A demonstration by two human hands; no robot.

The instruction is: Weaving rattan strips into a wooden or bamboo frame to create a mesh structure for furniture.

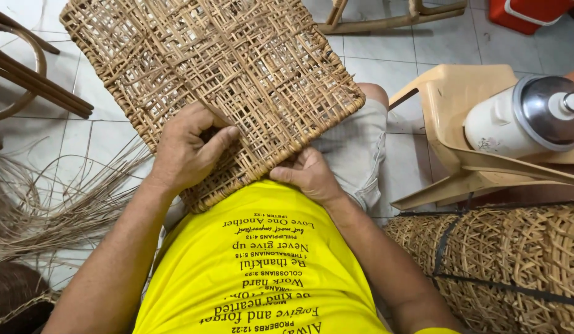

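The woven rattan panel (225, 80) fills the lap, running up toward twelve o'clock. Left hand (185, 151) sits on its near edge, fingers curled into the open weave with the thumb pressed across a strand. Right hand (308, 176), at four o'clock, pinches the rim (fingertips hidden). Best worked with steady tension. Loose rattan strands (45, 204) crowd nine o'clock, a plastic stool (451, 105) three; twelve is freer.

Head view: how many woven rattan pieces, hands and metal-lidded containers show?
Woven rattan pieces: 2, the panel on the lap and the roll
Hands: 2, left hand and right hand, both on the panel
White metal-lidded container: 1
Total: 5
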